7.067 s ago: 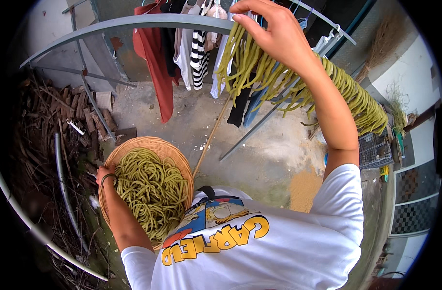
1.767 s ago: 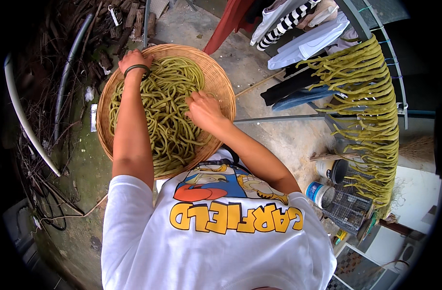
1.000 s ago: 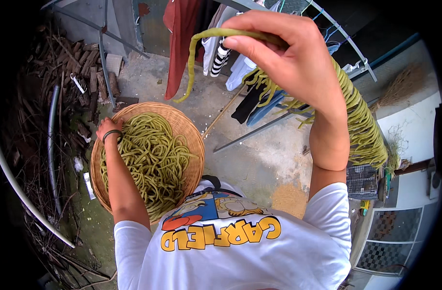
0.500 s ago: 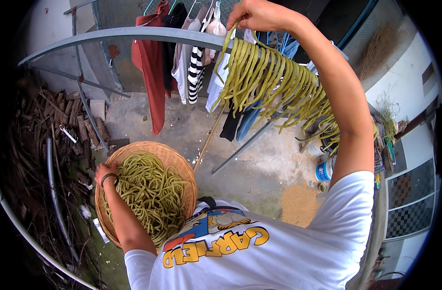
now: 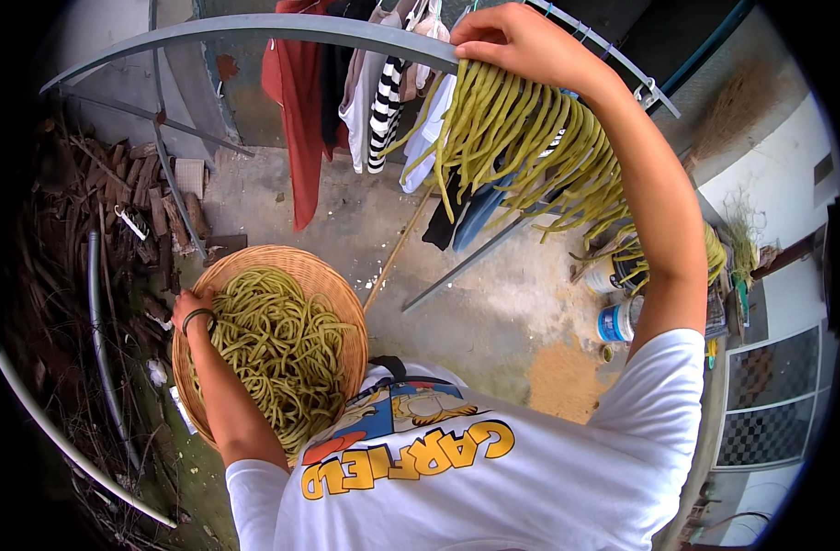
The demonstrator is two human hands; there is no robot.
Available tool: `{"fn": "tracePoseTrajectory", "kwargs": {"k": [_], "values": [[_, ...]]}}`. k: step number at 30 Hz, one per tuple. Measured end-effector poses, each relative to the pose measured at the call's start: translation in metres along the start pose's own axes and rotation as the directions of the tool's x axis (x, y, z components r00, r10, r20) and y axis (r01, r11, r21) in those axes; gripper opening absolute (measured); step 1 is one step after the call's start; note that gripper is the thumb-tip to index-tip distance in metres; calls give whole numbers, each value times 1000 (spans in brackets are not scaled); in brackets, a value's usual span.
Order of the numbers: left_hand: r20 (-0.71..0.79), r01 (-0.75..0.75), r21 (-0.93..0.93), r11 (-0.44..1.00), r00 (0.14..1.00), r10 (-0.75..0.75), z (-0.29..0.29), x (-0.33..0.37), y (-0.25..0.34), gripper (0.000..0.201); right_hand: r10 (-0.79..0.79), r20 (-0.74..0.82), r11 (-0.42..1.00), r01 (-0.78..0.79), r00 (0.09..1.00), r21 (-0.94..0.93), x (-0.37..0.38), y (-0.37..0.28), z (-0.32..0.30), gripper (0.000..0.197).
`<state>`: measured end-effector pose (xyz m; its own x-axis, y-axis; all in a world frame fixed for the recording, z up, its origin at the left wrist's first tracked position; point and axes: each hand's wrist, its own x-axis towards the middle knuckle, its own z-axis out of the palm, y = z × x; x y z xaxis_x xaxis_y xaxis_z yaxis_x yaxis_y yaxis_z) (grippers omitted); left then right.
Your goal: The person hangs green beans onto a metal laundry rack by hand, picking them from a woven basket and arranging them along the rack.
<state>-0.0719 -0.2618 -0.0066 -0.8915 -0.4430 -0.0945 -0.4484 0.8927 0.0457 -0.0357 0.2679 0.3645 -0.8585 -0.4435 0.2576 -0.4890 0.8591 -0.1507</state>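
Observation:
My left hand (image 5: 191, 309) grips the rim of a round wicker basket (image 5: 349, 321), a dark band on its wrist. Inside lies a tangled heap of limp green long beans (image 5: 277, 344). My raised right hand (image 5: 528, 46) is closed over a grey metal bar (image 5: 282, 30), thumb on the near side and fingers bent over the top. Under it, a dense row of hanging long beans (image 5: 521, 151) drapes over the bar, stretching away to the right behind my forearm. My palm hides the topmost strands there.
Clothes, including a red garment (image 5: 296, 138), hang behind the bar. A slanting metal leg (image 5: 461, 273) stands below it. Stacked firewood (image 5: 117, 188) fills the left side. At right are a blue-and-white bucket (image 5: 614, 322) and a tan patch of grains (image 5: 567, 381) on the concrete.
My right hand has come down from pinching a raised bean strand to closing over the bar and beans. My left hand stays on the basket, which appears slightly farther left and higher.

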Motion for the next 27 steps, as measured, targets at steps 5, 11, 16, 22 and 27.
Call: {"fn": "tracePoseTrajectory", "kwargs": {"k": [5,11,16,22,27], "values": [[-15,-13,18,1000,1000,13,0,0,4,58,-41,-143,965,2,989,-261,-9,-6,9,22],[3,37,43,998,999,-37,4,4,-7,63,-209,-214,917,116,954,-381,-4,-21,17,16],[0,77,53,996,997,-77,-1,-5,-1,65,-401,-430,916,346,809,-205,-18,-67,99,13],[43,44,34,998,998,-46,-2,1,11,68,-374,279,921,321,884,220,-45,-164,332,19],[-4,44,48,998,999,-43,2,-1,9,68,-359,156,933,358,920,34,-67,-180,439,17]]}}
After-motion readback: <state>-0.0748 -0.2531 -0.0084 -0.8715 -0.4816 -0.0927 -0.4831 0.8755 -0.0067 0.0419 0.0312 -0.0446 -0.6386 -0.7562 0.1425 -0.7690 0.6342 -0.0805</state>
